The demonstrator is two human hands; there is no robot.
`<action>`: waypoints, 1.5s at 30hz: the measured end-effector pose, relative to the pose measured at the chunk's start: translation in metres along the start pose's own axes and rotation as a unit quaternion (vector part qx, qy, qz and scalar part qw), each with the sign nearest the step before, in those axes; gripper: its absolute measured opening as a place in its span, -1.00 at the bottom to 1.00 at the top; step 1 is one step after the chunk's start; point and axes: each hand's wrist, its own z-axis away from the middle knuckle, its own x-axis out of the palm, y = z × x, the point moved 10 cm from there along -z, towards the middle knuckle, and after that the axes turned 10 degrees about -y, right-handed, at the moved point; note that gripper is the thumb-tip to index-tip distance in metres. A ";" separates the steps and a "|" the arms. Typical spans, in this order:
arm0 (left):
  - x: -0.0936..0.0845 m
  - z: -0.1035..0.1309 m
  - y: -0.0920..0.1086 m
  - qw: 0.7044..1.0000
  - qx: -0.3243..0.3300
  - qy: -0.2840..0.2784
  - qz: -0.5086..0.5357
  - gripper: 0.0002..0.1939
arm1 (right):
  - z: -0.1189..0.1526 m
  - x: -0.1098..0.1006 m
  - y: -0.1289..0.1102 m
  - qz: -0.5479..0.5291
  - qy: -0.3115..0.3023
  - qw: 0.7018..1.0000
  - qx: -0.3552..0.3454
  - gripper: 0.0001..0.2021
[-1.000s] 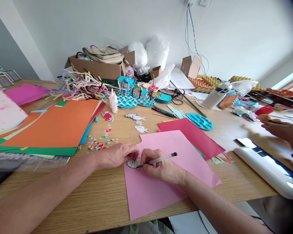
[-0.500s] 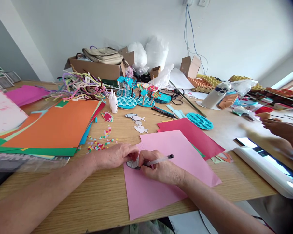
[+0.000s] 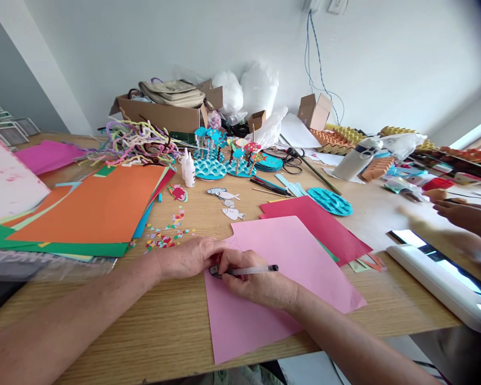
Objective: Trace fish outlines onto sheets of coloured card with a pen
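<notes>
My right hand [image 3: 258, 283] grips a pen [image 3: 260, 269] with a clear barrel and dark end cap, its tip low beside a paper fish cutout [image 3: 214, 271]. The cutout lies at the left edge of a pink sheet of paper [image 3: 280, 246], mostly covered by my hands. With bent fingers, my left hand [image 3: 190, 259] holds the cutout down against the sheet. A faint pencil-like outline shows on the sheet just above my fingers. Farther back lie several white fish cutouts [image 3: 233, 214] and a red decorated fish [image 3: 178, 192].
Coloured paper [image 3: 88, 208] is stacked at left, near loose confetti [image 3: 166, 239]. Glue bottles [image 3: 189, 172], blue wave models [image 3: 210, 170] and pipe cleaners [image 3: 140, 139] stand behind. Red paper [image 3: 320, 227] lies partly under the pink sheet. At right are a white lamp-like device [image 3: 436, 283] and another person's hand [image 3: 465, 214].
My right hand and the pen have shifted slightly left along the fish cutout, covering more of it. My left hand stays in place. The view has shifted slightly.
</notes>
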 end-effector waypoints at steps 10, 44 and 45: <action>0.000 0.002 -0.009 1.000 -0.023 0.013 0.003 -0.83 | -0.005 -0.001 -0.001 0.026 0.022 0.999 0.013 -0.86; 0.056 0.052 0.077 0.881 -0.042 0.139 -0.451 -0.58 | -0.003 -0.005 0.008 0.007 0.036 0.998 0.057 -0.87; 0.056 0.052 0.073 0.883 -0.047 0.143 -0.445 -0.59 | -0.003 -0.004 0.008 0.003 0.032 0.998 0.057 -0.87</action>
